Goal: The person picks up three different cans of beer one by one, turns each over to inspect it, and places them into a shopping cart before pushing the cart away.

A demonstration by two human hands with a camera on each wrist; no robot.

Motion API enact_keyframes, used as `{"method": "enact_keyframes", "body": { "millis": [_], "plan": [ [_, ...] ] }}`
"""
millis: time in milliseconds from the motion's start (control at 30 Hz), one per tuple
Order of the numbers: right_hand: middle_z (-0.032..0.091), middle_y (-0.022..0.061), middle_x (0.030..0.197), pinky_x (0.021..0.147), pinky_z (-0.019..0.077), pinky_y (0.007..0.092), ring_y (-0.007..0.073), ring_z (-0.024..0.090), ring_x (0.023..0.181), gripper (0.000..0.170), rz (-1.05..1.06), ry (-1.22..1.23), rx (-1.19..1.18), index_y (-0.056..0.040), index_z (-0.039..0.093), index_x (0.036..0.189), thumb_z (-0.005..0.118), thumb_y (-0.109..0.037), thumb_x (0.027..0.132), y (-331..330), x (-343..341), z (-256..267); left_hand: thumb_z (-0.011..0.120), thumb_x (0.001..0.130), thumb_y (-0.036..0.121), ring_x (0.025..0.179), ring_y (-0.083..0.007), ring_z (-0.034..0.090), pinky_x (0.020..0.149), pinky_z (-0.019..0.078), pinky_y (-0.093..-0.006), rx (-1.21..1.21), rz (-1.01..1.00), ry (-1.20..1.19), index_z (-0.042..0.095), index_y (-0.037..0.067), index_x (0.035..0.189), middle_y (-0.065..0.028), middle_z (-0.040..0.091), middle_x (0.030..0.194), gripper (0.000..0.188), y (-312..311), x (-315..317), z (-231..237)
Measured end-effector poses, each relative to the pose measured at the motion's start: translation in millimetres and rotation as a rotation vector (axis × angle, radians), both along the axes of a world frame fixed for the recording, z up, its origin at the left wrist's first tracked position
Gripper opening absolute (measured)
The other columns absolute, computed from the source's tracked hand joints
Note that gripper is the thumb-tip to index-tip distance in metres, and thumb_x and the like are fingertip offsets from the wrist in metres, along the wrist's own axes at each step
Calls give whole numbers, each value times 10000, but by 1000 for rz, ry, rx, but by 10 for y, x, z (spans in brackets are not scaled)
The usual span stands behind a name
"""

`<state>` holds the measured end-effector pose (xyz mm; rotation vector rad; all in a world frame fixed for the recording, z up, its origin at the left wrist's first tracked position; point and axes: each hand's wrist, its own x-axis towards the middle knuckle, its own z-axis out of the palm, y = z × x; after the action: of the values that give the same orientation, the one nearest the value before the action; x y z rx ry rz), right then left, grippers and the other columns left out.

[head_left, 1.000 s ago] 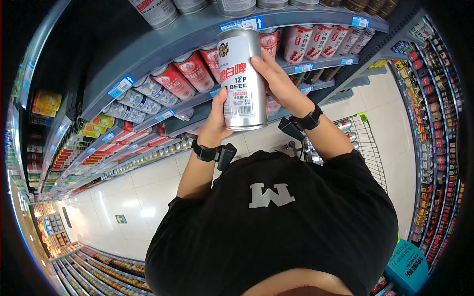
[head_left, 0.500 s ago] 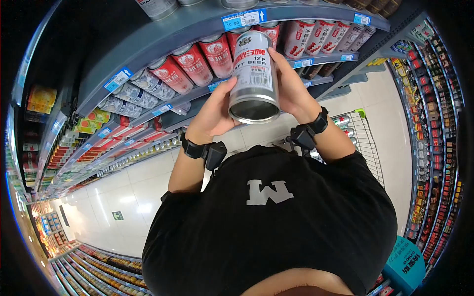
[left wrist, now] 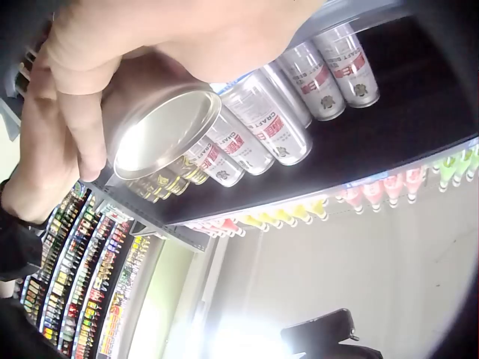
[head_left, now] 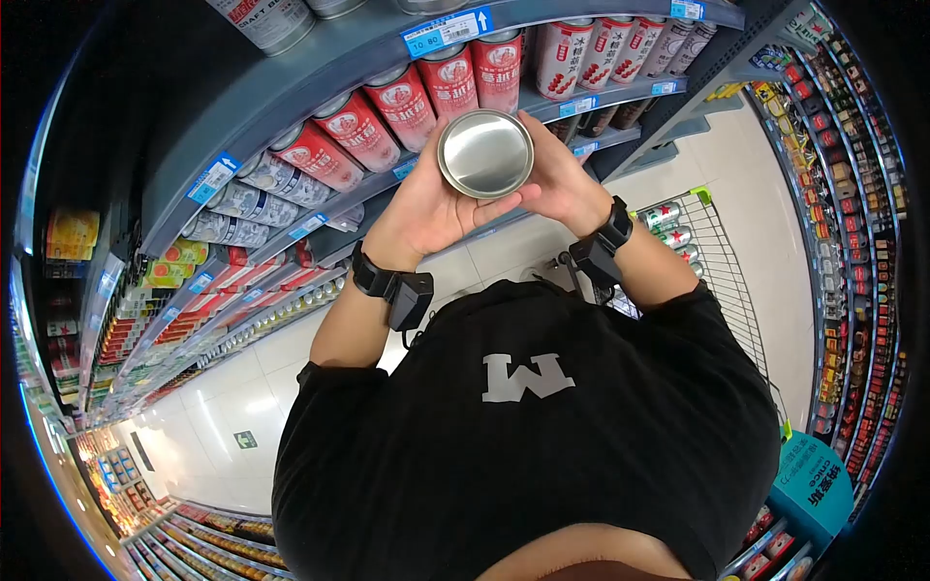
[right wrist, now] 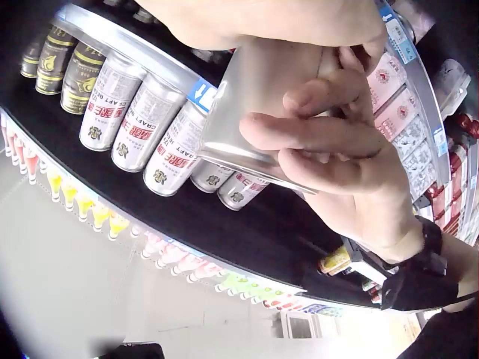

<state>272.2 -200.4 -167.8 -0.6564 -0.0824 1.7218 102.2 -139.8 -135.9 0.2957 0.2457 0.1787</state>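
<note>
Both hands hold one large silver beer can, its flat, bare metal end turned up toward the head view and its printed label out of sight there. My left hand grips it from the left, fingers running under the near side. From the right, my right hand wraps the other side, and the fingertips of both hands come close together below the rim. In the right wrist view, left-hand fingers lie curled along the can's smooth side. The left wrist view shows the same round end between the hands.
Red-and-white cans line the shelf just beyond the hands. Above runs a shelf edge with a price tag; similar silver beer cans stand there. A wire shopping cart with cans is at the right, near a teal box.
The can has tipped in both hands, from its printed label facing the head view to its bare end facing it. The left fingers have shifted beneath it.
</note>
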Motion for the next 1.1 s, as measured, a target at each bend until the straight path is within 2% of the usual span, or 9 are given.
{"method": "enact_keyframes", "body": {
  "millis": [433,633,700,833,900,933,967,1033,1100],
  "plan": [
    [587,119,1176,824,525,393,245,613,978,500,-98,-112,-12,-47,498,1227,420,-485,998,-46,-92,217,278,945,662,957,-531,620,788,600,-489,-94,-52,-96,428,-38,1341,-344,605,1080,818,89,-93,-84],
    [596,115,1152,822,522,383,215,601,1001,515,31,-79,118,-51,511,1215,495,-499,964,-38,-10,169,265,945,653,893,-481,657,736,610,-470,-52,-44,-160,444,-53,1318,-360,607,1050,818,22,-99,-50],
    [610,121,1129,821,530,383,209,614,987,500,-113,-61,26,-44,514,1219,533,-468,954,-33,-75,302,251,950,645,861,-463,669,723,606,-469,120,-77,-121,436,-48,1321,-340,615,1049,807,-1,-96,-37],
    [616,131,1121,828,533,383,213,624,981,503,-16,-76,120,-29,509,1220,573,-438,935,-62,7,355,253,961,624,909,-424,671,727,603,-463,539,-99,154,408,-31,1339,-300,601,1129,772,-41,-126,-68],
    [614,141,1110,830,532,382,213,623,982,509,-76,-359,146,-11,501,1215,628,-395,906,-51,19,257,336,963,592,974,-361,660,707,606,-444,732,24,278,329,-25,1381,-244,540,1246,745,-118,-88,-58],
    [596,149,1125,848,522,372,206,604,1023,565,-107,-474,179,1,453,1254,675,-356,877,-51,16,226,529,939,491,1119,-294,586,830,563,-418,806,22,346,249,-33,1411,-211,462,1326,758,-98,-94,-141],
    [596,149,1125,848,522,372,206,604,1023,565,-107,-478,180,1,453,1254,675,-356,877,-60,15,220,529,939,491,1119,-294,586,830,563,-418,807,24,342,249,-33,1411,-211,462,1326,758,-105,-78,-209],
    [578,147,1139,858,515,362,208,599,1021,637,-209,-636,210,4,398,1295,709,-337,856,-77,-19,253,693,869,387,1209,-264,502,973,463,-397,1197,187,378,190,-47,1427,-198,445,1324,867,-145,-12,-226],
    [553,150,1191,888,498,354,216,581,1063,695,-205,-672,257,-3,354,1336,721,-332,847,-83,1,263,772,808,329,1267,-250,435,1045,377,-378,1121,182,420,184,-50,1430,-198,441,1327,936,-162,-18,-187]
  ]
}}
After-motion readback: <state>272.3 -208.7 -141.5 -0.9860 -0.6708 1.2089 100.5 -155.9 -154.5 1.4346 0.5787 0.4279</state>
